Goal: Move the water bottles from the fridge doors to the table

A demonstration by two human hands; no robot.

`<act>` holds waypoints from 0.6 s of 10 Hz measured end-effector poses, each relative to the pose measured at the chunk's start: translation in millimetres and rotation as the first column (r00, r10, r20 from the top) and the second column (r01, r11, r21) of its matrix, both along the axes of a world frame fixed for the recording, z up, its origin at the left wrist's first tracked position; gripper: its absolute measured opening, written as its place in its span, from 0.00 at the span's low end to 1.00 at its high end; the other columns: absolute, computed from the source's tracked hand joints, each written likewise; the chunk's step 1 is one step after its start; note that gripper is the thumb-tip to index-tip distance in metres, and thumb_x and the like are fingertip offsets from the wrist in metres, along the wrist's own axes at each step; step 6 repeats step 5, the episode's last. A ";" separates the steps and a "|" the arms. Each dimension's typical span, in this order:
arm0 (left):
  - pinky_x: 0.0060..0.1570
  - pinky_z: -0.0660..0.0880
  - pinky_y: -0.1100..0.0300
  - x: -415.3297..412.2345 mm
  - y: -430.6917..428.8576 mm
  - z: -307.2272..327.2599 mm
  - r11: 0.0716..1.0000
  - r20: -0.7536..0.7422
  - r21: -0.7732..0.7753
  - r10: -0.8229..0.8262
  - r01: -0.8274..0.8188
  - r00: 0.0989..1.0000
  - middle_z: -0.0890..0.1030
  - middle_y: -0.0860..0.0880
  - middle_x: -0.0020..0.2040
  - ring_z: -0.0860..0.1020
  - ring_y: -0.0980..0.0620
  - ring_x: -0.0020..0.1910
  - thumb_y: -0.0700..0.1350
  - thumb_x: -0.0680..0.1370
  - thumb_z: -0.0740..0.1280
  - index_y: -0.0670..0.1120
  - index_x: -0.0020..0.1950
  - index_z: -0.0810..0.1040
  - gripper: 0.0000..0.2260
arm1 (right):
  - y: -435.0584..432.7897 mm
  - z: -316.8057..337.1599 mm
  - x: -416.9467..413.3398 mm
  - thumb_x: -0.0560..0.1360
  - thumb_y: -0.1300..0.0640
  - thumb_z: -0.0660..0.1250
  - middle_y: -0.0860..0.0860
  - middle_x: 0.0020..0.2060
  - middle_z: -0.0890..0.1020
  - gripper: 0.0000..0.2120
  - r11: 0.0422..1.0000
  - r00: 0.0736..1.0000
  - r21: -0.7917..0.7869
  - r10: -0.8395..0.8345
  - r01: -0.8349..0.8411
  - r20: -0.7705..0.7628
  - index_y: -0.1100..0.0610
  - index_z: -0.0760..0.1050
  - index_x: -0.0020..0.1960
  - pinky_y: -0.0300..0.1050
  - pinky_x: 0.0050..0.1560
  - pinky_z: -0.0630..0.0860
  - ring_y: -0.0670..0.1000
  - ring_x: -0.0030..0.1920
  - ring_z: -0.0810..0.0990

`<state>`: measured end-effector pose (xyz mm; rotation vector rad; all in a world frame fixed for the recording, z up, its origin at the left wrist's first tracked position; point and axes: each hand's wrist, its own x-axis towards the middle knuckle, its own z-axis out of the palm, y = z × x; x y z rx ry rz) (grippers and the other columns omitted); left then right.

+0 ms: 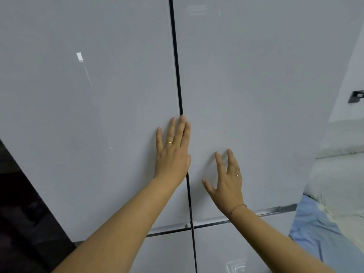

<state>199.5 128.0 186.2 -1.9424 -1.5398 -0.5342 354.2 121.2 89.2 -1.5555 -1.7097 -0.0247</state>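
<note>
The fridge fills nearly the whole view. Its two tall upper doors are both closed, so nothing stored in them can be seen, and no water bottle shows anywhere. The left door [88,115] is a plain, glossy grey-white panel with a small bright reflection high up. The right door [266,95] matches it. A thin dark seam [177,75] runs top to bottom between them. Below a metal-edged horizontal gap are two lower doors [167,253], also closed and split by the same seam.

A dark floor area [19,213] lies to the left of the fridge. To the right is a pale, rumpled surface [338,174] with a blue cloth [319,233] lying at its near edge, just beside the fridge's lower corner.

Two bare forearms reach up from the bottom edge. The left hand [172,152] lies flat against the left door, fingers straight and close together, and its inner edge reaches the seam. The right hand [228,186] is lower, over the right door, with its fingers spread apart and slightly bent. Whether its fingertips touch the panel cannot be told. Neither hand holds anything.

A small black bracket [355,96] sits on the wall at far right. A gold ring [169,142] is on the left hand, a thin ring [237,175] on the right, and a red thread [237,207] circles the right wrist.
</note>
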 end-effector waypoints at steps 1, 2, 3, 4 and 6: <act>0.73 0.45 0.38 2.3 -0.3 -0.1 1.000 0.006 -0.022 -0.006 0.006 1.000 0.39 0.47 0.78 0.43 0.45 0.79 0.50 0.74 0.69 0.43 0.79 0.45 0.43 | 1.5 -2.1 -1.0 0.70 0.46 0.70 0.58 0.77 0.49 0.43 1.000 1.000 0.012 -0.007 0.007 0.005 0.48 0.49 0.76 0.55 0.72 0.54 0.61 0.75 0.53; 0.73 0.45 0.37 0.5 1.3 0.9 1.000 0.018 -0.024 0.003 -0.003 1.000 0.38 0.48 0.77 0.42 0.46 0.78 0.50 0.74 0.69 0.44 0.79 0.44 0.44 | 0.7 -0.1 -1.1 0.70 0.47 0.70 0.58 0.77 0.48 0.43 1.000 1.000 -0.002 0.003 -0.003 -0.004 0.47 0.48 0.76 0.56 0.72 0.54 0.60 0.75 0.52; 0.73 0.44 0.37 -0.1 0.4 -3.4 1.000 0.013 -0.009 -0.001 0.001 1.000 0.39 0.48 0.79 0.42 0.46 0.78 0.51 0.74 0.68 0.44 0.79 0.42 0.43 | -1.1 0.8 0.9 0.71 0.46 0.70 0.58 0.77 0.47 0.41 1.000 1.000 -0.025 0.018 -0.018 -0.001 0.49 0.51 0.77 0.55 0.73 0.53 0.60 0.76 0.51; 0.73 0.51 0.37 -5.8 1.3 2.7 0.999 0.002 0.039 0.009 -0.009 1.000 0.49 0.46 0.80 0.48 0.45 0.79 0.52 0.72 0.71 0.44 0.79 0.49 0.43 | -4.5 13.6 3.0 0.72 0.45 0.68 0.56 0.78 0.47 0.39 0.997 0.998 -0.046 0.056 -0.057 -0.024 0.50 0.52 0.77 0.53 0.74 0.51 0.57 0.77 0.50; 0.73 0.58 0.40 -18.7 -20.7 -36.1 0.995 0.126 0.096 -0.044 0.032 0.991 0.54 0.44 0.79 0.54 0.44 0.76 0.50 0.68 0.75 0.44 0.76 0.57 0.43 | -23.1 19.1 11.8 0.73 0.46 0.68 0.53 0.77 0.52 0.37 0.991 0.984 -0.029 0.130 -0.134 -0.124 0.49 0.55 0.76 0.51 0.72 0.54 0.54 0.76 0.54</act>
